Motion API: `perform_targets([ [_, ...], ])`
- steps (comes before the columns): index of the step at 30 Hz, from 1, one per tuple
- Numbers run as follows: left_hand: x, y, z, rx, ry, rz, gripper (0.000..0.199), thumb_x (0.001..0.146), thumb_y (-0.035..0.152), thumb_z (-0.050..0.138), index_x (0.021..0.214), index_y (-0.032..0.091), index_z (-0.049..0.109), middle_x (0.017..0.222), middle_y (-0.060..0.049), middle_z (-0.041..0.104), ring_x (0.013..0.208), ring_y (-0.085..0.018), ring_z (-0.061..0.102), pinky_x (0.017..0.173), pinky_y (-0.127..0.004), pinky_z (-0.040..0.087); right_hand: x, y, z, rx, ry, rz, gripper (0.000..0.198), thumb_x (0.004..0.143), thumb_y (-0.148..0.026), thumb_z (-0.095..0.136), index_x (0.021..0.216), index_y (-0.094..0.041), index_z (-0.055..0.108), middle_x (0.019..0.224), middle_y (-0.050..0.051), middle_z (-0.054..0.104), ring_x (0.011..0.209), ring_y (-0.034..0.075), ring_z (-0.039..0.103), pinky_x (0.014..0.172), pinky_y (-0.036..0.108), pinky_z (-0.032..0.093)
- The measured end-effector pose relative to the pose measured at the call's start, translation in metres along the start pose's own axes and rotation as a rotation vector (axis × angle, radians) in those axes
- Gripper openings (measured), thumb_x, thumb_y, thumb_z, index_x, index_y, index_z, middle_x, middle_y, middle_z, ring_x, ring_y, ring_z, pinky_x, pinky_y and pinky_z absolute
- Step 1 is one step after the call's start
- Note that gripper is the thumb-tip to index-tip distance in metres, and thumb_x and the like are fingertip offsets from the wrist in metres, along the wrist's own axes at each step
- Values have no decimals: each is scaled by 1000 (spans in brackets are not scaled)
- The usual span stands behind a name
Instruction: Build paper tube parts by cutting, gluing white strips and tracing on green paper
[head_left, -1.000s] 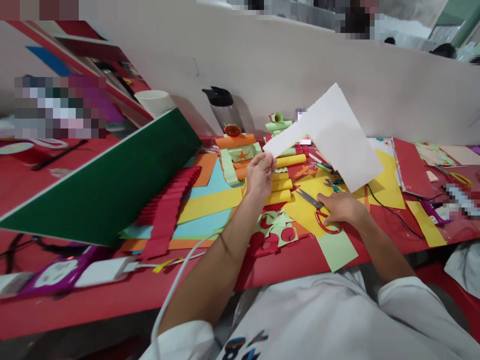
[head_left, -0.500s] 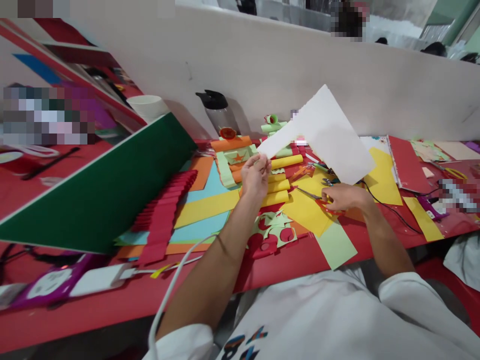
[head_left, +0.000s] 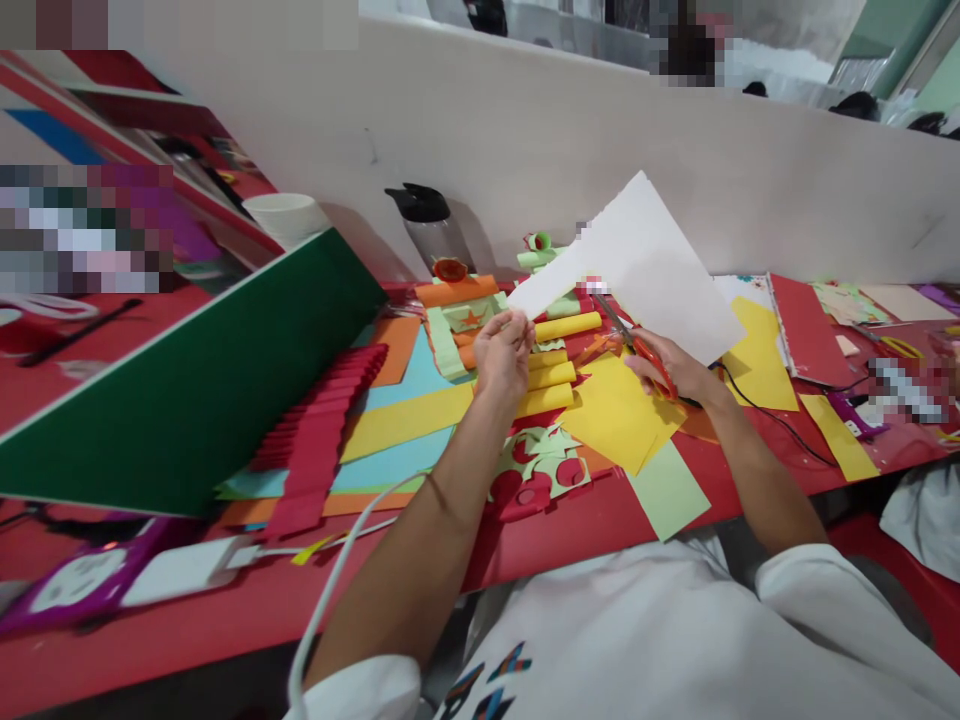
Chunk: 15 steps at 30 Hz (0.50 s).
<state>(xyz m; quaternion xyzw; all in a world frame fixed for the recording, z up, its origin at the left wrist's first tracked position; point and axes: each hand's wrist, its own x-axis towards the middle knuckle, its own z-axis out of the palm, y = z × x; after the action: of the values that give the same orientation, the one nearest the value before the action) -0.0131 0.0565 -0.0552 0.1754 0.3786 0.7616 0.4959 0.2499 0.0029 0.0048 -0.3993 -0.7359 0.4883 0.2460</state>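
My left hand is closed, pinching the left end of a white sheet of paper that is held up over the table. The sheet has a narrow strip on the left and a broad part on the right. In my right hand is a pair of scissors with orange-red handles, its blades pointing up and left at the sheet's lower edge. Whether the blades touch the paper I cannot tell. Beneath my hands lie yellow paper sheets and several yellow paper rolls.
A green board leans at the left beside a pleated red paper strip. A bottle with a black lid stands by the white partition. Paper scraps lie near the front edge. A white cable crosses by my left arm.
My right hand has raised the scissors from the yellow paper toward the white sheet, the blades now pointing further upward. The left hand keeps its pinch on the sheet.
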Motion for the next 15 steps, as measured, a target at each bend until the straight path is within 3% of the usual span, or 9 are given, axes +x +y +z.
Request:
perform_targets([
  [2,-2,1,2,-17,-2,11,29,65,12,92,79,17,67,73,2,71,66,-8,67,68,-17,56,5,2,6,115,49,-9,51,93,-47,71,133,-22,51,85,-3,57,69,12,62,65,26,55],
  [5,-7,1,5,-10,-3,18,26,67,10,89,78,17,67,73,1,70,66,-8,66,67,-16,55,8,6,9,214,76,29,49,89,-47,75,126,-23,52,87,-4,53,65,10,56,57,23,54],
  [9,-12,1,7,36,-40,30,25,68,11,89,77,17,67,72,1,69,65,-8,65,66,-16,55,9,10,4,246,68,115,36,94,-54,64,112,-26,51,83,-5,47,58,9,44,49,21,49],
  [15,-14,-1,7,69,-39,14,24,70,11,88,77,17,66,74,1,69,65,-8,65,68,-18,56,3,7,-4,152,41,145,34,99,-59,56,98,-26,46,87,-3,49,60,10,44,52,22,54],
])
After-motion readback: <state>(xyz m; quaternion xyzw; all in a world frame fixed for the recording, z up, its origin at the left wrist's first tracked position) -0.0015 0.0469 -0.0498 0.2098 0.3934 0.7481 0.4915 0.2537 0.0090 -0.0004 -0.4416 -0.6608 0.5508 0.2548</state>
